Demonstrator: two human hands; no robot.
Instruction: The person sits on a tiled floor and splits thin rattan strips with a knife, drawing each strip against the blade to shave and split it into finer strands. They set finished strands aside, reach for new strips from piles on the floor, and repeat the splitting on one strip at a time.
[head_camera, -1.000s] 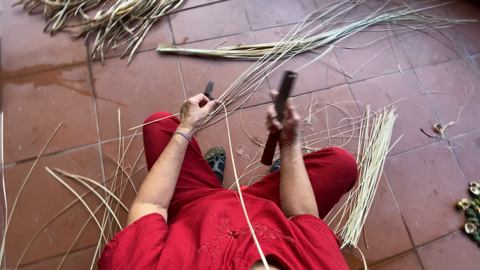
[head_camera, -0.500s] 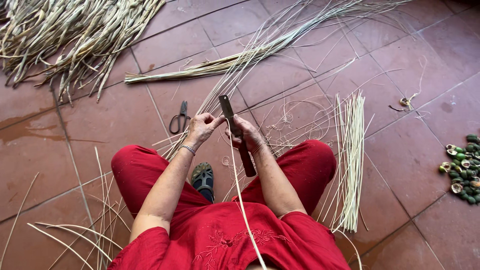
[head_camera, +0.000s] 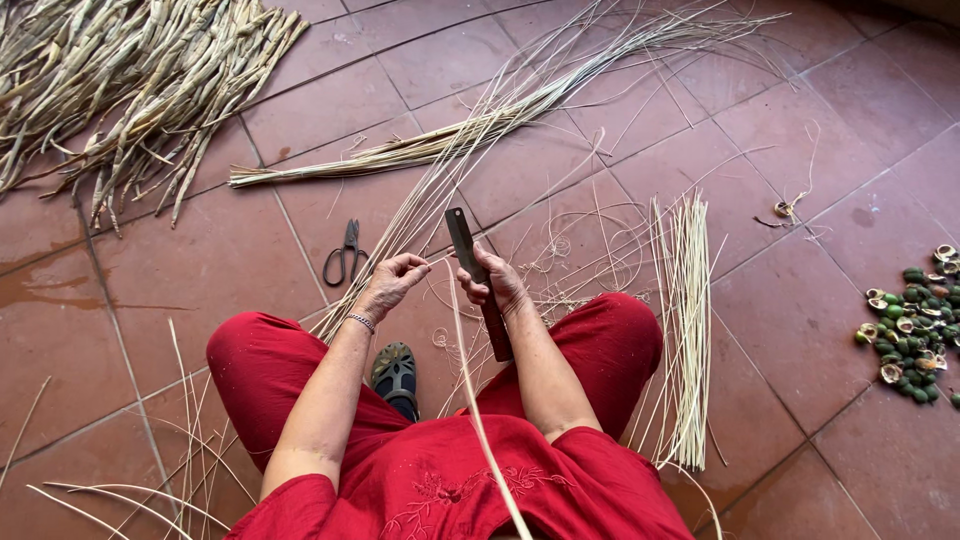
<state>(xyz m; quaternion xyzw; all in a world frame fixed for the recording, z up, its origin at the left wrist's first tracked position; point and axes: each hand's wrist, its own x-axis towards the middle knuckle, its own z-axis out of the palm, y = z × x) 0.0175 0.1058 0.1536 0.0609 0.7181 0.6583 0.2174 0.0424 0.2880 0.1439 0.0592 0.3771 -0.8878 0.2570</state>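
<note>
I sit on a tiled floor in red clothes. My left hand (head_camera: 392, 283) pinches a thin pale reed strip (head_camera: 478, 410) that runs from my fingers down toward my chest. My right hand (head_camera: 494, 281) grips a long dark flat blade (head_camera: 464, 240), held upright and tilted, its handle end reaching below my wrist. The two hands are close together, the strip meeting the blade between them. A bracelet circles my left wrist.
Black scissors (head_camera: 346, 253) lie on the tiles left of my hands. A long bundle of reeds (head_camera: 470, 130) stretches ahead, a trimmed bunch (head_camera: 688, 320) lies by my right knee, a heap of coarse stalks (head_camera: 130, 90) at far left, green nuts (head_camera: 910, 320) at right.
My hands have come lower and closer together, with the blade tilting upright between them. The view has shifted, bringing the scissors and the green nuts into sight.
</note>
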